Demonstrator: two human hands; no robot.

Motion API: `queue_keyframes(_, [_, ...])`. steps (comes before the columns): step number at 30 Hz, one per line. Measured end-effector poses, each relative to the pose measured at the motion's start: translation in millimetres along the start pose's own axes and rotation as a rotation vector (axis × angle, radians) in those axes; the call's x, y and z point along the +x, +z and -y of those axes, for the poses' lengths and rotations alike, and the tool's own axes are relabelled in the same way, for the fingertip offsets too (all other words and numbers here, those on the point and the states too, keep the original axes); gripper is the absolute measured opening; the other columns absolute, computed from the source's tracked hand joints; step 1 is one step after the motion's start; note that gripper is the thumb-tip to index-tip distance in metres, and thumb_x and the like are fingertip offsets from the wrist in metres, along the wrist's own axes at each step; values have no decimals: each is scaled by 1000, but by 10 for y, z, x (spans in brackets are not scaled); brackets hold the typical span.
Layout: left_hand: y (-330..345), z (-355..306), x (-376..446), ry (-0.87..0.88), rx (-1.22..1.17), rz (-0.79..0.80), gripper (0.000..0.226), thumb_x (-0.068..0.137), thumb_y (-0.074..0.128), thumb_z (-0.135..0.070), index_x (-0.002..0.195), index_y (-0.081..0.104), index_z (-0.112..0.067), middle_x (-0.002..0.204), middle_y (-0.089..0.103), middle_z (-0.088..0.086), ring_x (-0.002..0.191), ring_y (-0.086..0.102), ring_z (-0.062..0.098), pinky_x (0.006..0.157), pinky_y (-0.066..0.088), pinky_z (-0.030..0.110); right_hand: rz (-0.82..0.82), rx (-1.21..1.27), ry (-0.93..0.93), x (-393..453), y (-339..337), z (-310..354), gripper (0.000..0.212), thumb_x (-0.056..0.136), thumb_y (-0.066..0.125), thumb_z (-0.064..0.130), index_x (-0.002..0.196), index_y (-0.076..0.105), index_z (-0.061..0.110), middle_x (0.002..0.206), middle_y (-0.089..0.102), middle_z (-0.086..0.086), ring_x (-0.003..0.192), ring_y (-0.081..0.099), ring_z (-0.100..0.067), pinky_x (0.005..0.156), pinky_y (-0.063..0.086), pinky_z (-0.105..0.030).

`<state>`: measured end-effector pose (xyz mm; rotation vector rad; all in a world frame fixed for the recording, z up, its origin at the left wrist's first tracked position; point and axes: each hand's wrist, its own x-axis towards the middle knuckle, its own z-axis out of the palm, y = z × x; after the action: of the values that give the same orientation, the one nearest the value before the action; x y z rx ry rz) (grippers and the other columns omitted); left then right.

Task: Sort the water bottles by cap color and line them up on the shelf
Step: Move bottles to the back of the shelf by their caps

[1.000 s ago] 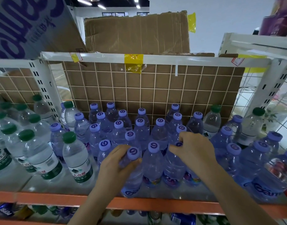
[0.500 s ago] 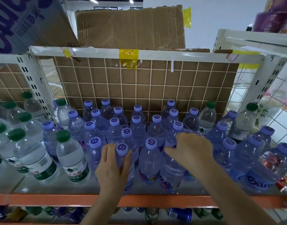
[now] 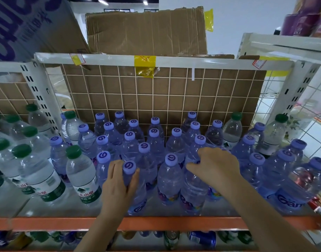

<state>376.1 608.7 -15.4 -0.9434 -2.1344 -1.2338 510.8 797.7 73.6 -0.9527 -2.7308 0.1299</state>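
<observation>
The left hand (image 3: 118, 184) gripped the neck and shoulder of a purple-capped bottle (image 3: 136, 195) in the front row of the shelf (image 3: 156, 223), fingers on one side and thumb on the other, with the cap showing between them. That bottle stood upright near the orange front edge. The right hand (image 3: 216, 166) lay curled over the top of another purple-capped bottle (image 3: 192, 193) two places to the right, its fingers bent down over the shoulder and hiding the cap, its thumb pointing left; it appeared to hold that bottle from above. Between the two held bottles stood a third purple-capped one (image 3: 169, 180), untouched. Behind them the purple-capped bottles crowded the middle of the shelf in loose rows reaching back to the wire grid (image 3: 156, 99), which was backed with brown cardboard. Green-capped bottles (image 3: 81, 175) stood grouped at the left end, and two more green-capped ones (image 3: 232, 131) stood among the purple caps towards the back right. A flattened cardboard box (image 3: 147, 31) lay on top of the rack, and a strip of yellow tape (image 3: 144, 65) hung from the white top rail. Cans (image 3: 201, 238) lay on the level below.
</observation>
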Motion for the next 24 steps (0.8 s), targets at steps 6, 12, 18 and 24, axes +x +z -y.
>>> queue_keyframes(6, [71,-80,-33,-131,49,11,36,87,48,-43,93,49,-7,95,49,5,66,46,14,48,40,27,-19,9,-21,-30,11,5,29,86,50,43,69,42,21,66,46,5,67,48,-16,49,26,-25])
queue_keyframes(12, [-4,-187,47,-248,63,89,44,80,73,-24,115,50,-8,104,56,3,91,56,21,70,43,31,14,55,-109,-54,-40,-4,32,90,52,47,74,44,20,77,48,6,72,48,-15,54,32,-28])
queue_keyframes(18, [-16,-756,585,-66,47,40,32,86,62,-29,111,53,-12,98,49,-7,91,45,10,71,34,28,-211,173,-46,85,-363,-257,30,90,56,47,78,55,19,78,56,3,73,56,-18,59,39,-30])
queue_keyframes(24, [610,-1427,1268,-10,-14,460,39,87,61,-34,118,47,-15,107,56,2,97,54,24,79,45,36,-248,198,180,480,-708,-1043,26,91,58,40,82,59,16,84,61,-3,77,54,-20,66,41,-30])
